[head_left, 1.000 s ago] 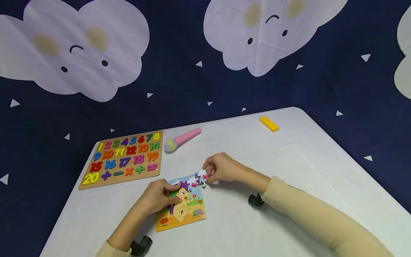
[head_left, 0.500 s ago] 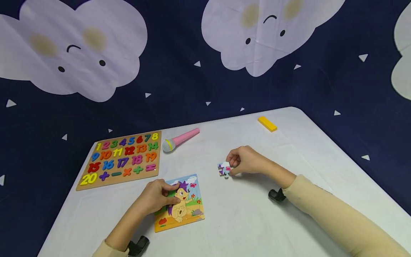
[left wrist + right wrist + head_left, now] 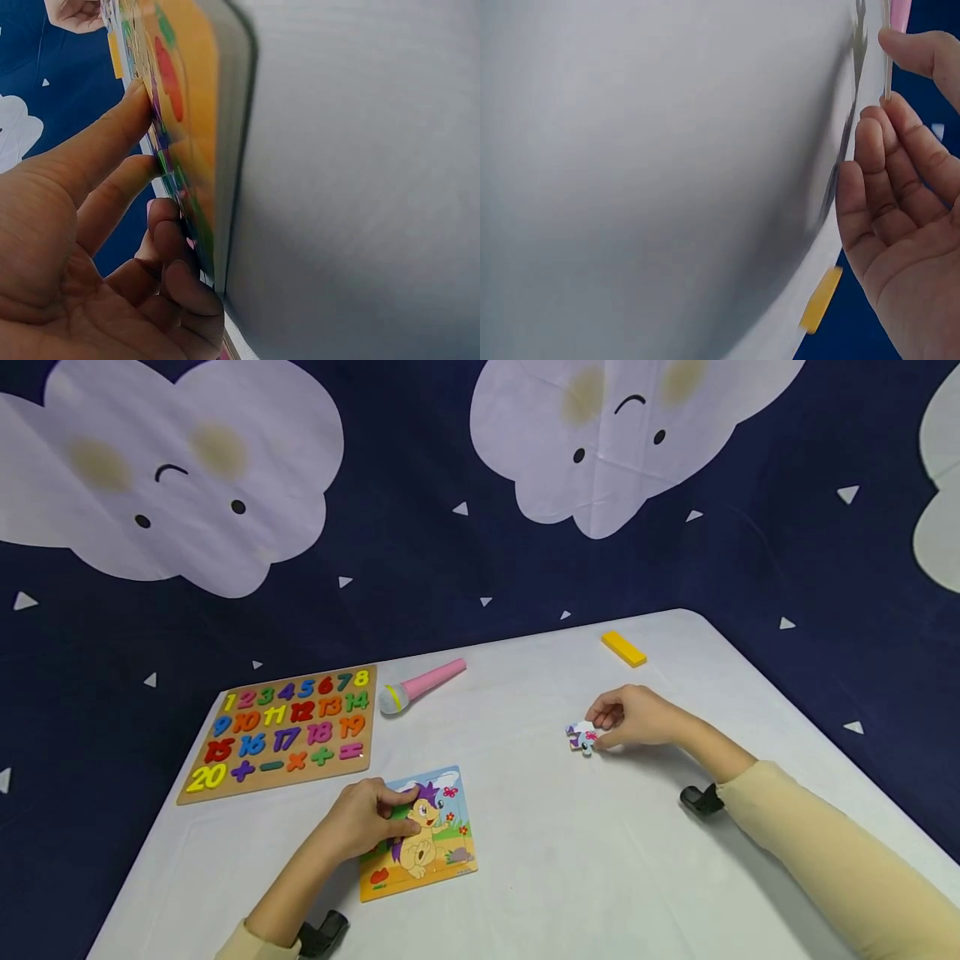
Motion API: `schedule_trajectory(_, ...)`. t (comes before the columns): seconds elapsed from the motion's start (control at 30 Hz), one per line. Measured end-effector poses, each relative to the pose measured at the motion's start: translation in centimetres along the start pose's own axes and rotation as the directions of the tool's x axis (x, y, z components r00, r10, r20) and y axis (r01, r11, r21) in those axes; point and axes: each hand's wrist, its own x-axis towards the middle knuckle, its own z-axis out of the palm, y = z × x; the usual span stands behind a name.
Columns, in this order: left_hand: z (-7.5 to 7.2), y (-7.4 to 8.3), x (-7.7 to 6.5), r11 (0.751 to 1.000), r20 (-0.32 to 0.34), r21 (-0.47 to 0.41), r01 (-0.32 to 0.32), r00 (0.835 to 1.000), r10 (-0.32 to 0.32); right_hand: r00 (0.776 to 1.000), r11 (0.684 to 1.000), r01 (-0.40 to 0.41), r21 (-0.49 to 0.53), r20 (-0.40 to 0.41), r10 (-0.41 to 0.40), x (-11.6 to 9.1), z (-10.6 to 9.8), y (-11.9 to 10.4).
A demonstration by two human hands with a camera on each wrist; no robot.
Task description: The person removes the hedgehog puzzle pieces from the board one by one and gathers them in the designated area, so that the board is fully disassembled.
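Observation:
A jigsaw puzzle point(image 3: 442, 847) with a purple-haired cartoon hedgehog lies flat on the white table point(image 3: 570, 868). My left hand point(image 3: 360, 818) rests on its left part, thumb and index fingertips pressing on the picture. In the left wrist view, the other fingers curl beside the edge of the puzzle point(image 3: 199, 120). Between thumb and fingers of my right hand point(image 3: 637, 717) is a puzzle piece point(image 3: 582, 738) with a butterfly and cloud, held low over the table to the right of the puzzle. The right wrist view shows this piece point(image 3: 887, 71) edge-on.
Behind the left hand lies a wooden number board point(image 3: 322, 772) with colourful digits. A pink toy microphone point(image 3: 435, 680) is beside it. Near the far edge sits a yellow block point(image 3: 624, 649). A dark blue cloth with clouds point(image 3: 405, 543) hangs behind the table.
My right hand has carried the piece from the puzzle's upper right corner away to the right. The left hand has stayed on the puzzle.

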Motion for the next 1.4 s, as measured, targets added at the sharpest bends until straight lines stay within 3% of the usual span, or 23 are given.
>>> schedule_trajectory(0.6, 0.0, -0.1, 0.1, 1.0, 0.009, 0.001, -0.003, 1.0, 0.003, 0.997, 0.997, -0.072, 0.021, -0.038, 0.073, -2.1, -2.8, 4.8)
schedule_trajectory(0.93, -0.1, -0.1, 0.0, 1.0, 0.014, 0.016, -0.007, 1.0, 0.007, 0.996, 0.993, -0.089, 0.081, 0.007, 0.088, -1.7, -3.2, 4.8)
schedule_trajectory(1.4, -0.2, -0.1, -0.1, 1.0, 0.019, 0.013, -0.021, 1.0, 0.021, 0.994, 0.991, -0.105, 0.083, 0.014, 0.104, -1.7, -3.2, 4.5)
